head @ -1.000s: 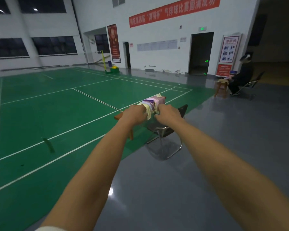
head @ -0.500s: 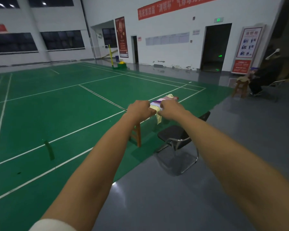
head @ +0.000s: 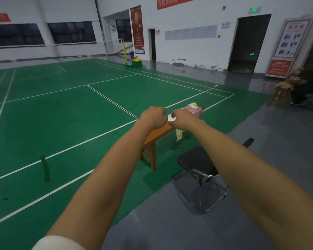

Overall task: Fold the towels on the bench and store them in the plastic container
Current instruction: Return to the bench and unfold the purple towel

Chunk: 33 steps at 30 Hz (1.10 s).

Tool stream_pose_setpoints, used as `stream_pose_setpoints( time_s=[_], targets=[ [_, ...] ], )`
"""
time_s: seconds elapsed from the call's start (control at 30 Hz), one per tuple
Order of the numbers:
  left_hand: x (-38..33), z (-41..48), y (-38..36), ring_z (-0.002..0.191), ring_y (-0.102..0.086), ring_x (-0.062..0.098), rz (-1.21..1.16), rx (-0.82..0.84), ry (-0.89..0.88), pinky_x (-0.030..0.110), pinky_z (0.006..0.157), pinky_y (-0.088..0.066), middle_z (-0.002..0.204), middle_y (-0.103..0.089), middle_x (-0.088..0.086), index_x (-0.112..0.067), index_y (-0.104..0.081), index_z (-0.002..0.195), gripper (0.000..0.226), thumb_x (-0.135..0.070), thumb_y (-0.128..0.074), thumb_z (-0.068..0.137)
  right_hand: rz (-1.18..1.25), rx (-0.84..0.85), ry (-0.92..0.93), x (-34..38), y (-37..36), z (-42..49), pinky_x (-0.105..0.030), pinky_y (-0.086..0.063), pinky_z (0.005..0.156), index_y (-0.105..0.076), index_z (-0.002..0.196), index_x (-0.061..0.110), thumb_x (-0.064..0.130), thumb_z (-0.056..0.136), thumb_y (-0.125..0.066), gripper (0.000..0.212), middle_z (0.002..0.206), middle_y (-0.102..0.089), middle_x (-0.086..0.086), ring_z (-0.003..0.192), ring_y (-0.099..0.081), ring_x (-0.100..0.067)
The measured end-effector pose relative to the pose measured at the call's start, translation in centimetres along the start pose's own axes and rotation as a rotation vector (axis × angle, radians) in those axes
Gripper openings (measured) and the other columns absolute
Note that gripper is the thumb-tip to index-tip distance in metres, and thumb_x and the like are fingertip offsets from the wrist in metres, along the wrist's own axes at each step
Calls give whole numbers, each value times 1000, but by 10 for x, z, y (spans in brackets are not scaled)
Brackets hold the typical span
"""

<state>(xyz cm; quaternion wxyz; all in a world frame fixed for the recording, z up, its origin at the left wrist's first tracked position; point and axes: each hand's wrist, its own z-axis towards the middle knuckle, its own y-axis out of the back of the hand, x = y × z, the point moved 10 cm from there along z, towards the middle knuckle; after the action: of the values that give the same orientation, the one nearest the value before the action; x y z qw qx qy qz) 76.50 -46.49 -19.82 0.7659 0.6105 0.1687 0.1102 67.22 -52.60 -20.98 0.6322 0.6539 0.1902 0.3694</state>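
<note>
1. While both arms reach straight out from the camera, left hand (head: pixel 153 117) and right hand (head: pixel 182 118) side by side, knuckles up, over a wooden bench (head: pixel 156 134).
2. Fingers of the left hand curled downward; their tips hidden behind the knuckles, so whether they hold cloth cannot be told.
3. Fingers of the right hand curled too, pinching a pale yellow towel (head: pixel 179 135) whose loose end hangs off the bench edge just below the right wrist.
4. Between the two sets of fingertips, a small patch of white and yellow cloth showing.
5. Just beyond the right fingers, farther along the bench top: a pile of towels (head: pixel 193 110), pink with a pale yellow piece on top.
6. Below the right forearm, near the bench: a black chair (head: pixel 197 162) with a chrome frame, standing on grey floor.
7. Beneath and left of the left fingers: a green court (head: pixel 61 114) with white lines.
8. Far beyond the fingers: a white wall with dark doorways and red posters; at the right edge, a seated person (head: pixel 307 83), blurred.
9. White sleeve (head: pixel 56 243) at the left upper arm, bottom of the view.
</note>
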Motion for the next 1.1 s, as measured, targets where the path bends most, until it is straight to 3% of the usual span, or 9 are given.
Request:
stream_pose_setpoints(
  time_s=[0.07, 0.23, 0.3, 0.43, 0.67, 0.9, 1.0, 1.1],
  targets=[
    [19, 45, -15, 118, -59, 31, -6, 5, 3, 43, 92, -49, 130, -64, 10, -17, -58, 134, 42, -40, -50, 100, 1, 11, 10, 0, -11, 45, -37, -50, 78, -61, 127, 17, 38, 93, -62, 39, 112, -65, -8, 94, -60, -26],
    [67, 165, -49, 115, -60, 30, -22, 12, -37, 41, 87, -48, 127, -65, 10, -16, -59, 132, 40, -39, -51, 100, -45, 4, 1, -4, -32, 177, -31, -42, 67, -59, 119, 21, 42, 94, -58, 32, 108, -65, -5, 85, -60, -25],
    [89, 218, -59, 113, -60, 30, -1, 35, -53, 39, 84, -47, 125, -65, 10, -16, -60, 130, 39, -39, -51, 100, -55, 8, -12, -4, -35, 234, -34, -42, 70, -59, 121, 20, 43, 94, -59, 35, 115, -66, -7, 93, -61, -27],
    [129, 314, -73, 113, -60, 30, 0, 103, -74, 37, 82, -46, 125, -66, 9, -15, -62, 128, 37, -37, -50, 100, -117, 4, -64, -7, -26, 323, -36, -30, 74, -55, 133, 20, 40, 99, -56, 39, 127, -60, -7, 112, -60, -28],
    [176, 453, -103, 109, -62, 30, -36, 143, -83, 37, 80, -46, 122, -66, 11, -12, -62, 126, 37, -36, -52, 100, -109, 16, -111, -30, -32, 461, -32, -28, 69, -53, 135, 21, 40, 99, -57, 41, 131, -59, -6, 113, -59, -27],
    [197, 583, -149, 118, -59, 32, -52, 149, -87, 41, 92, -49, 130, -64, 13, -13, -61, 131, 40, -38, -51, 100, -121, 42, -135, -81, -58, 595, -28, -31, 59, -54, 133, 19, 37, 97, -60, 40, 127, -59, -8, 109, -60, -28],
    [202, 642, -168, 119, -59, 33, -57, 141, -66, 41, 93, -49, 129, -64, 14, -14, -61, 130, 39, -38, -52, 100, -91, 43, -96, -102, -68, 663, -38, -52, 81, -56, 130, 16, 36, 95, -63, 41, 128, -61, -11, 107, -62, -31],
    [210, 697, -182, 118, -59, 33, -52, 154, -36, 40, 90, -47, 129, -64, 13, -15, -61, 130, 39, -38, -52, 99, -56, 77, -117, -125, -75, 729, -45, -54, 92, -58, 127, 15, 39, 92, -65, 43, 126, -61, -12, 106, -62, -32]
  ],
)
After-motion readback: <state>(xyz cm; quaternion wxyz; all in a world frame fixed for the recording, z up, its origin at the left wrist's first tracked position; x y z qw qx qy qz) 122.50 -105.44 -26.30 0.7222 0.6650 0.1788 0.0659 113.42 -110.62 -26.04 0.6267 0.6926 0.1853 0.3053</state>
